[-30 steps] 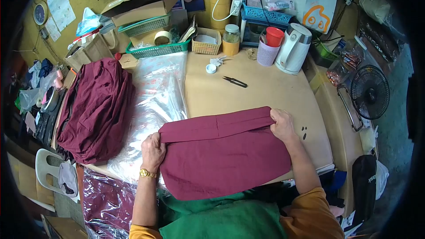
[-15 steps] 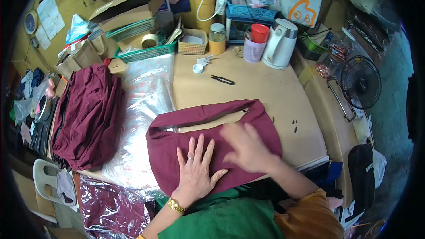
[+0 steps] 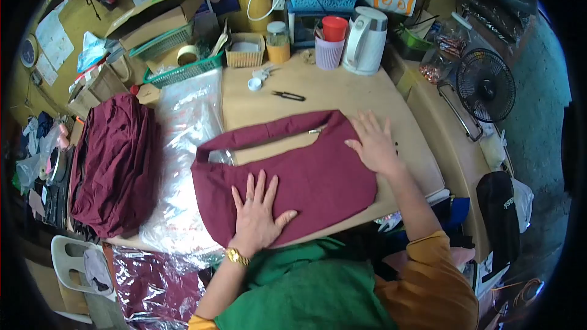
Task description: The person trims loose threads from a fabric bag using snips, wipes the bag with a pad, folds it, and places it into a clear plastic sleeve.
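A maroon cloth bag (image 3: pixel 299 177) lies flat on the brown table (image 3: pixel 342 95), its strap arched along the far side with table showing through the gap. My left hand (image 3: pixel 257 215) rests palm down on the lower left of the bag, fingers spread. At the bag's upper right edge lies my right hand (image 3: pixel 373 142), fingers apart, pressing on the cloth. A small metallic piece (image 3: pixel 315 131) shows near the right end of the strap. Left of the bag are clear plastic sleeves (image 3: pixel 186 146) and a heap of maroon cloth (image 3: pixel 114 165).
Black thread snips (image 3: pixel 288 96) and a small white round container (image 3: pixel 254 84) lie beyond the bag. A kettle (image 3: pixel 365 41), a purple cup (image 3: pixel 329 52), a jar (image 3: pixel 278 43) and baskets (image 3: pixel 246 50) line the back. A fan (image 3: pixel 486 85) stands at the right.
The bag went from being held by both hands at its folded upper edge to lying with its strap opened out. My right hand has moved right, to the bag's edge. The view has shifted.
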Demonstrator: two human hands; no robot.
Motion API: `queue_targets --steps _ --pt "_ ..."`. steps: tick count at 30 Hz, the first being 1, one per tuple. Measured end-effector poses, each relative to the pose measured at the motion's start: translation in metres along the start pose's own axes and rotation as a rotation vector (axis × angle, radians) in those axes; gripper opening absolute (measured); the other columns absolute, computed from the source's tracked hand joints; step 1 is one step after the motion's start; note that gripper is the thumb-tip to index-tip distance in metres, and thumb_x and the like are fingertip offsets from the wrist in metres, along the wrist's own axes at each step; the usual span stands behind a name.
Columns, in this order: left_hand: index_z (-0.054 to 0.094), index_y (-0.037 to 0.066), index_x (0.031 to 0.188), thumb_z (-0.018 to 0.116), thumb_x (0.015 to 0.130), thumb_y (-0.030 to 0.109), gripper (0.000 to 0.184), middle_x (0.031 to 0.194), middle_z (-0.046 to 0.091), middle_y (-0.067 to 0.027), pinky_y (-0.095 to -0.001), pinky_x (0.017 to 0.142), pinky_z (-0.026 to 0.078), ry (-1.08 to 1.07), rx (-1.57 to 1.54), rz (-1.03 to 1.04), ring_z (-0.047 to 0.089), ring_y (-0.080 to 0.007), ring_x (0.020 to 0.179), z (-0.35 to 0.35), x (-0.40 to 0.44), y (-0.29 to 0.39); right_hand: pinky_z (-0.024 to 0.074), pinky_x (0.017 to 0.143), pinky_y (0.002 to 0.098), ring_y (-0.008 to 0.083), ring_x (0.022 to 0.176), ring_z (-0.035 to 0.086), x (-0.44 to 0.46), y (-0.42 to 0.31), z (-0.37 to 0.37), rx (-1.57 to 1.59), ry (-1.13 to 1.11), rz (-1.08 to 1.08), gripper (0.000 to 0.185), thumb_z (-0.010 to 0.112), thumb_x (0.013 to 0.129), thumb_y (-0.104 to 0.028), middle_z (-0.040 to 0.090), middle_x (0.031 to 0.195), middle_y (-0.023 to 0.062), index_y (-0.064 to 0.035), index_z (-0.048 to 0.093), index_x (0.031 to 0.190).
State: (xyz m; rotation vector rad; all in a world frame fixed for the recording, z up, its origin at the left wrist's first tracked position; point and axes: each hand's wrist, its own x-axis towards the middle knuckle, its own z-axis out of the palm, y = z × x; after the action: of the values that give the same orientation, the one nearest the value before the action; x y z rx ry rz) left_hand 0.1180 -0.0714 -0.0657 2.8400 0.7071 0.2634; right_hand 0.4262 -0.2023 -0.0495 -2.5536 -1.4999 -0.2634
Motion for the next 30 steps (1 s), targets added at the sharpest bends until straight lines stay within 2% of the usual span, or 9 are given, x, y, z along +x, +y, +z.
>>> queue_targets --steps 4,6,8,9,13,18,20,24,30 --pt "0.033 0.01 0.151 0.062 0.078 0.069 0.098 0.158 0.023 -0.0204 -0.0679 0.113 0.011 -0.17 -0.153 0.235 0.017 -0.0395 0.148 -0.055 -0.011 0.016 0.013 0.116 0.0634 0.0346 0.147 0.021 -0.036 -0.03 -0.086 0.334 -0.454 -0.383 0.061 0.07 0.086 -0.035 0.032 0.155 0.0186 -0.0105 0.049 0.137" --pt "0.042 0.01 0.144 0.075 0.074 0.05 0.088 0.152 0.033 -0.0189 -0.0653 0.114 0.015 -0.157 -0.13 0.265 0.027 -0.0376 0.144 -0.065 -0.023 0.024 0.0153 0.116 0.0625 0.0326 0.147 0.023 -0.057 -0.035 -0.089 0.319 -0.476 -0.484 0.055 0.074 0.08 -0.021 0.033 0.154 0.0183 -0.0118 0.054 0.131" --pt "0.052 0.01 0.13 0.079 0.068 0.024 0.07 0.136 0.046 -0.0147 -0.0587 0.113 0.023 -0.24 0.009 0.248 0.041 -0.0332 0.132 -0.065 -0.034 0.017 0.0155 0.117 0.0614 0.0298 0.145 0.031 -0.067 -0.04 -0.078 0.381 -0.45 -0.494 0.045 0.07 0.076 -0.009 0.043 0.147 0.0159 -0.0102 0.061 0.119" --pt "0.057 0.011 0.116 0.074 0.061 0.008 0.058 0.118 0.052 -0.0101 -0.0511 0.106 0.033 -0.118 -0.013 0.227 0.051 -0.0286 0.115 -0.069 -0.036 0.013 0.0311 0.111 0.0538 0.0285 0.127 0.051 -0.064 -0.039 -0.069 0.379 -0.19 -0.548 0.029 0.066 0.071 -0.002 0.059 0.121 0.0119 -0.008 0.063 0.099" --pt "0.058 0.011 0.093 0.07 0.06 0.003 0.036 0.092 0.053 -0.0081 -0.0449 0.09 0.039 -0.027 0.081 0.119 0.055 -0.0284 0.092 -0.075 -0.042 -0.015 0.0431 0.082 0.0413 0.0282 0.081 0.055 -0.05 -0.033 -0.064 0.463 0.08 -0.482 0.016 0.063 0.067 0.001 0.054 0.082 0.0083 -0.006 0.055 0.08" --pt "0.052 0.008 0.079 0.066 0.056 -0.007 0.031 0.076 0.047 -0.0094 -0.041 0.063 0.044 0.117 -0.159 -0.024 0.053 -0.0288 0.071 -0.05 -0.059 -0.067 0.0451 0.081 0.0423 0.0281 0.079 0.058 -0.066 -0.014 -0.01 0.417 0.191 -0.508 0.017 0.065 0.066 0.001 0.056 0.084 0.008 -0.0062 0.056 0.08" --pt "0.051 0.006 0.078 0.069 0.058 -0.005 0.029 0.084 0.055 -0.0093 -0.0411 0.063 0.048 0.139 -0.057 -0.039 0.058 -0.0273 0.076 -0.024 -0.077 -0.081 0.0457 0.082 0.0429 0.0281 0.082 0.061 -0.073 -0.014 0.002 0.4 0.165 -0.544 0.018 0.066 0.066 0.0 0.059 0.088 0.0081 -0.0063 0.057 0.08" --pt "0.059 0.008 0.086 0.071 0.072 0.006 0.018 0.125 0.058 -0.0154 -0.0452 0.096 0.052 0.248 -0.047 0.431 0.057 -0.0348 0.12 -0.047 -0.089 -0.063 0.0456 0.091 0.049 0.0311 0.113 0.06 -0.089 -0.019 -0.017 0.24 0.323 -0.629 0.017 0.071 0.071 -0.005 0.061 0.119 0.0123 -0.006 0.06 0.084" --pt "0.064 0.004 0.105 0.069 0.076 0.004 0.029 0.127 0.055 -0.0178 -0.0414 0.095 0.052 0.189 -0.215 0.186 0.058 -0.0346 0.116 -0.036 -0.08 -0.063 0.0438 0.095 0.0492 0.0329 0.115 0.057 -0.083 -0.024 -0.015 0.408 0.069 -0.568 0.031 0.075 0.071 -0.012 0.059 0.12 0.0164 -0.0059 0.064 0.1"
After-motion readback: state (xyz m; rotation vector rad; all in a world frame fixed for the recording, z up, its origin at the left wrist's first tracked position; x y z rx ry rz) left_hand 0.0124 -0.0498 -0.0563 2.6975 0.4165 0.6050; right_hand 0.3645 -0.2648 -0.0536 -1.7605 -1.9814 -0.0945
